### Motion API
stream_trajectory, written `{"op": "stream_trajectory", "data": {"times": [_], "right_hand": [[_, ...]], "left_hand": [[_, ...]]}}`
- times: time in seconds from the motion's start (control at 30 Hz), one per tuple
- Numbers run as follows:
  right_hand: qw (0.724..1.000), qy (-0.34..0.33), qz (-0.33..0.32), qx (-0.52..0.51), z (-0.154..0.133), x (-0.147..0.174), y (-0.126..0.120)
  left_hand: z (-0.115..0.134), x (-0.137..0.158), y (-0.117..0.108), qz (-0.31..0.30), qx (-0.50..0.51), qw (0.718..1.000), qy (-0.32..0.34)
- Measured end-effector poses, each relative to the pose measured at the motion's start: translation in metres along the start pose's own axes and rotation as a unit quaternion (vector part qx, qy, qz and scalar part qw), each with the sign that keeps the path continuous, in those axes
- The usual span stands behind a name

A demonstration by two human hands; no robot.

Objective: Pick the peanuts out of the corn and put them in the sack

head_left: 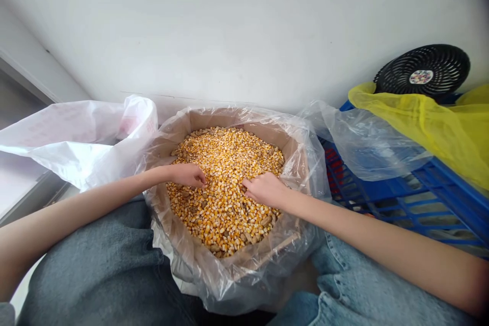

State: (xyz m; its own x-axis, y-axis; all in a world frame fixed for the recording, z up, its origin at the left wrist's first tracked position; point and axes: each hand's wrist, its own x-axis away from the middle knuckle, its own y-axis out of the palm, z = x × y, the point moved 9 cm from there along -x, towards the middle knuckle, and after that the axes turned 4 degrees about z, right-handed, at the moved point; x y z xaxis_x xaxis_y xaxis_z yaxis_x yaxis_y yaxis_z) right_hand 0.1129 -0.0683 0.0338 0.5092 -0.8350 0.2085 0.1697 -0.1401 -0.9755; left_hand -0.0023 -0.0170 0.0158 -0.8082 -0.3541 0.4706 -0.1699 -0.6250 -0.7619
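A cardboard box (206,121) lined with a clear plastic bag (225,290) stands between my knees. It holds a heap of loose yellow and white corn kernels (229,158), with brownish cob-like bits (265,220) mixed in. My left hand (189,175) is over the left side of the heap, its fingers curled together at the kernels. On the right side, my right hand (265,188) reaches down with thumb and fingers pinched at the corn's surface. Whatever either hand's fingertips hold is too small or hidden to make out.
To the left is an open white woven-looking sack (95,117). A blue plastic crate (412,198) stands at the right, with clear plastic (374,137) and yellow mesh (431,122) draped over it. A black round fan (424,71) leans on the wall (237,25) behind.
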Motion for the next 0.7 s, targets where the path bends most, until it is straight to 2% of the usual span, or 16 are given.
{"op": "stream_trajectory", "data": {"times": [0.2, 0.3, 0.43, 0.53, 0.63, 0.7], "right_hand": [[1.0, 0.016, -0.005, 0.004, -0.003, -0.002, 0.006], [1.0, 0.028, -0.004, -0.012, 0.001, -0.001, 0.007], [0.996, 0.061, 0.0, -0.059, 0.012, -0.001, 0.007], [0.987, 0.081, 0.021, -0.137, 0.021, -0.001, 0.003], [0.963, 0.104, 0.039, -0.246, 0.029, -0.001, 0.001], [0.931, 0.104, 0.041, -0.347, 0.03, -0.001, 0.0]], "left_hand": [[0.008, -0.003, 0.014, -0.004, -0.175, 0.983, -0.049], [0.012, -0.005, 0.015, 0.009, -0.206, 0.975, -0.076], [0.011, -0.006, 0.014, 0.007, -0.16, 0.984, -0.078], [0.005, -0.007, 0.015, -0.001, -0.106, 0.992, -0.07], [0.002, -0.008, 0.016, -0.007, -0.043, 0.998, -0.053], [0.002, -0.007, 0.014, -0.011, 0.009, 0.999, -0.04]]}}
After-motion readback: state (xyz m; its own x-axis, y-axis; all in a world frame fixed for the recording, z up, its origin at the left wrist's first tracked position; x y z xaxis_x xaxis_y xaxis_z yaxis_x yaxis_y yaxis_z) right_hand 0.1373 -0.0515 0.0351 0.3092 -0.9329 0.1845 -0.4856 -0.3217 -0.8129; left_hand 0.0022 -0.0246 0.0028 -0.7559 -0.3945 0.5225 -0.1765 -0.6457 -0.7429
